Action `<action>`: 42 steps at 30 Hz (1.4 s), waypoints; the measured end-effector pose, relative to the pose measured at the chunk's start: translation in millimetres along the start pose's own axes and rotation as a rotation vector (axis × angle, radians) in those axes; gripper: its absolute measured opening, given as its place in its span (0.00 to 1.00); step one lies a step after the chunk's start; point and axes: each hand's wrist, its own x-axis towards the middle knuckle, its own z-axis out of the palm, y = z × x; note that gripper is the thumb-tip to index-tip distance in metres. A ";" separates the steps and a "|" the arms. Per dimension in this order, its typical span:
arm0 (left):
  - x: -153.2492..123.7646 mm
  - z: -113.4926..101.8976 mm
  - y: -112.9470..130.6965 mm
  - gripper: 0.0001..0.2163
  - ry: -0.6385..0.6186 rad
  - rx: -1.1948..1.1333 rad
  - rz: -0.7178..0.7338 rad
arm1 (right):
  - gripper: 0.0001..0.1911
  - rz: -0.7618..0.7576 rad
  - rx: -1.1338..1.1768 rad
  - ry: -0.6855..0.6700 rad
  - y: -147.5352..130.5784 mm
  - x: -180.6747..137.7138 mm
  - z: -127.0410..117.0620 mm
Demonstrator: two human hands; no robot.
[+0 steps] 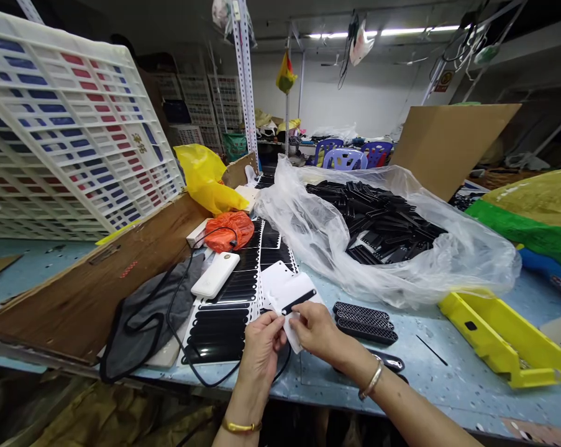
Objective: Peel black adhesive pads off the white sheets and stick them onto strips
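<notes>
A white backing sheet (293, 290) with one black adhesive strip (299, 302) on it is held just above the table's front part. My left hand (263, 340) is closed, its thumb and finger pinching the sheet's lower left edge. My right hand (318, 332) is closed too, fingertips at the black strip from below and thumb bent beneath. Its fingers partly hide the strip's lower side. Under and left of the hands lie sheets of black strips (219, 332). Right of the hands sit several black textured handle-like pieces (364, 323), with glossy black pieces (387, 360) nearer the edge.
A clear plastic bag (476, 261) full of black flat parts (383, 217) spreads behind. At right stands a yellow bin (499, 341). Leftward are a white power bank (215, 275) with a cable, an orange bag (228, 230), grey cloth (145, 329), a wooden board (98, 279) and a white crate (75, 124).
</notes>
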 end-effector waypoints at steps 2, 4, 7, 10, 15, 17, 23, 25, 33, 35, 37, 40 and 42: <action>0.5 -1.5 -0.1 0.12 -0.018 0.026 0.016 | 0.11 0.081 0.141 -0.075 -1.1 0.6 3.4; 1.6 -2.7 -0.8 0.13 -0.039 0.065 0.040 | 0.10 0.159 0.294 -0.114 -1.1 -0.6 3.9; 3.8 -3.6 -2.8 0.14 -0.073 0.131 0.069 | 0.07 0.256 0.458 -0.138 0.6 -1.6 4.9; 4.8 -4.6 -4.6 0.14 -0.096 0.179 0.086 | 0.10 0.309 0.528 -0.136 2.2 0.0 7.7; 3.0 -8.1 -5.0 0.15 -0.147 0.231 0.098 | 0.10 0.385 0.619 -0.171 1.6 4.0 7.4; 2.6 -9.4 -5.5 0.15 -0.157 0.243 0.104 | 0.10 0.401 0.672 -0.200 1.1 4.7 5.9; 4.2 -10.8 -10.0 0.15 -0.156 0.266 0.103 | 0.11 0.375 0.635 -0.200 3.1 2.2 9.0; 4.5 -10.6 -10.9 0.14 -0.153 0.257 0.099 | 0.13 0.351 0.597 -0.176 5.7 1.2 11.1; 1.7 -9.7 -11.5 0.13 -0.166 0.213 0.071 | 0.10 0.407 0.655 -0.125 7.8 4.4 13.8; 0.9 -9.3 -12.3 0.13 -0.150 0.213 0.068 | 0.05 0.442 0.704 -0.087 3.7 6.0 14.3; 0.3 -8.9 -12.9 0.13 -0.127 0.200 0.056 | 0.03 0.467 0.769 -0.081 0.1 7.4 12.3; 0.2 -9.3 -11.4 0.13 -0.080 0.127 0.033 | 0.05 0.447 0.822 -0.110 2.8 10.0 0.1; 0.8 -11.2 -8.1 0.11 -0.035 0.027 0.027 | 0.08 0.407 0.775 -0.047 12.6 12.8 -14.7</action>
